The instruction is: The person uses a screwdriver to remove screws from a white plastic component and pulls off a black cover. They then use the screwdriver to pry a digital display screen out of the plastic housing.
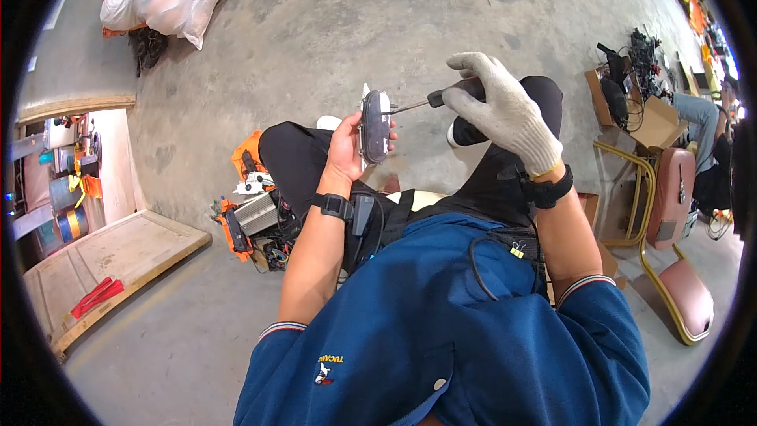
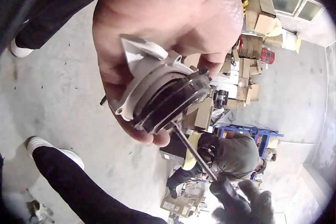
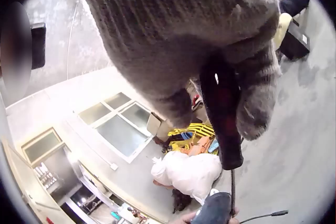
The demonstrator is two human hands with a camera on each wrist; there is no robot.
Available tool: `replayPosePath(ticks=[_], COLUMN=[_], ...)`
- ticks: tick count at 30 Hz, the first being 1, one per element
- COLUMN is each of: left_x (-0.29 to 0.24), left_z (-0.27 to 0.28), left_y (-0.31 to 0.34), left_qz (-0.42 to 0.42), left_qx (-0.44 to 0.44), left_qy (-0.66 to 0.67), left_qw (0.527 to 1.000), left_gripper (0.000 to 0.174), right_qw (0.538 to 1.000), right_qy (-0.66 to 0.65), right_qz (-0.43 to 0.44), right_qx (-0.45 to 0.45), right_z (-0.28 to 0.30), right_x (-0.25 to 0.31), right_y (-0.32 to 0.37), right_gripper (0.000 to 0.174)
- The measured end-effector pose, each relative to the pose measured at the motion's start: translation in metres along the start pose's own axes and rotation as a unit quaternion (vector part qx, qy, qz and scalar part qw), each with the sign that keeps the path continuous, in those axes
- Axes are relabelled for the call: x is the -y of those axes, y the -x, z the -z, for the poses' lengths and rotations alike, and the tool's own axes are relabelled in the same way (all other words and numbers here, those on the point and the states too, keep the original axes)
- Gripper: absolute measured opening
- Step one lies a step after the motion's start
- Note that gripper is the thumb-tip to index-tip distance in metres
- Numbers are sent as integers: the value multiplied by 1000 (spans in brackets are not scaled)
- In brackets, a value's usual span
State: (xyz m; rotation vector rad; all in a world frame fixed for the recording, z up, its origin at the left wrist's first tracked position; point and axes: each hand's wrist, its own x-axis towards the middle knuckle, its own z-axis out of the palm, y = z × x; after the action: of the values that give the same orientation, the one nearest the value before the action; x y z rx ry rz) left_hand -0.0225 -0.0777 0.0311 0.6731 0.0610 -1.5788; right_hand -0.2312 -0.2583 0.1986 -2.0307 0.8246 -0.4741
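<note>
My bare left hand [image 1: 342, 150] grips a dark, oval device with a pale metal housing [image 2: 157, 85], a bracket sticking out near the palm. In the head view the dark oval face [image 1: 374, 128] of this part is turned toward the right hand. My right hand [image 1: 505, 110], in a knitted glove, holds a screwdriver by its black handle [image 3: 223, 113]. The metal shaft [image 1: 412, 106] reaches across to the oval part, its tip right at the part's edge. In the left wrist view the shaft [image 2: 193, 150] meets the underside of the dark edge.
Beside my left knee lies a pile of orange and metal parts [image 1: 251, 217]. A wooden board [image 1: 142, 248] carries a red item. White sacks [image 1: 169, 0] lie at the far left. On the right stand a pink-padded chair [image 1: 670, 197] and a carton [image 1: 658, 122]. Another person [image 2: 239, 155] bends behind.
</note>
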Motion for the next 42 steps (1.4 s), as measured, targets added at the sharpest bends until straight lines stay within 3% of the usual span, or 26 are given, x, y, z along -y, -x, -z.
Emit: replayPosePath(ticks=[3, 5, 9, 12, 14, 15, 17, 21, 27, 30, 31, 33, 34, 37, 40, 42], left_x=[-1, -1, -1, 0, 0, -1, -1, -1, 0, -1, -1, 0, 0, 1, 3, 4], left_z=[-1, -3, -1, -1, 0, -1, -1, -2, -1, -3, -4, -6, -6, -8, -11, -13], left_y=[0, 2, 0, 0, 0, 0, 1, 1, 1, 1, 1, 1, 0, 1, 1, 3], left_qz=[3, -4, -5, 0, 2, 1, -8, -7, -13, -20, -20, -20, -22, -23, -18, -13], left_qx=[0, -17, -17, -13, -14, -15, -20, -19, -32, -32, -27, -20, -11, -13, -24, -14], left_qy=[4, -6, -8, -5, 4, 4, 3, 8, 19, 12, 13, 14, 7, -20, -47, -59], left_qw=[1000, 1000, 1000, 1000, 1000, 1000, 1000, 1000, 999, 999, 999, 999, 1000, 999, 998, 998], left_gripper=[52, 52, 52, 52, 52, 52, 52, 52, 52, 52, 52, 51, 50, 47, 43, 38], right_qw=[997, 999, 998, 1000, 989, 989, 997, 995, 989, 922, 922, 818, 802, 837, 796, 811], right_qy=[33, 34, -30, -24, -49, -50, -59, -61, -89, -324, -323, -508, -544, -465, -498, -467], right_qz=[-53, 21, 51, 7, -113, -112, 0, -11, -107, -209, -209, -270, -246, -261, -301, -290], right_qx=[49, 37, 30, 7, 79, 79, 58, 77, 56, -38, -38, -7, 22, 123, 168, 198], right_z=[2, 2, 1, 3, 9, 8, 6, 11, 20, 17, 14, 6, 0, -25, -53, -77], right_x=[-9, -10, -10, 2, 6, 4, -5, -1, -2, -19, -32, -48, -47, -42, -45, -64], right_y=[-2, -1, 0, 0, -3, -3, 0, 1, 2, 2, 2, 2, 6, 16, 19, 16], right_gripper=[23, 25, 25, 26, 29, 29, 29, 30, 32, 32, 32, 35, 37, 41, 50, 39])
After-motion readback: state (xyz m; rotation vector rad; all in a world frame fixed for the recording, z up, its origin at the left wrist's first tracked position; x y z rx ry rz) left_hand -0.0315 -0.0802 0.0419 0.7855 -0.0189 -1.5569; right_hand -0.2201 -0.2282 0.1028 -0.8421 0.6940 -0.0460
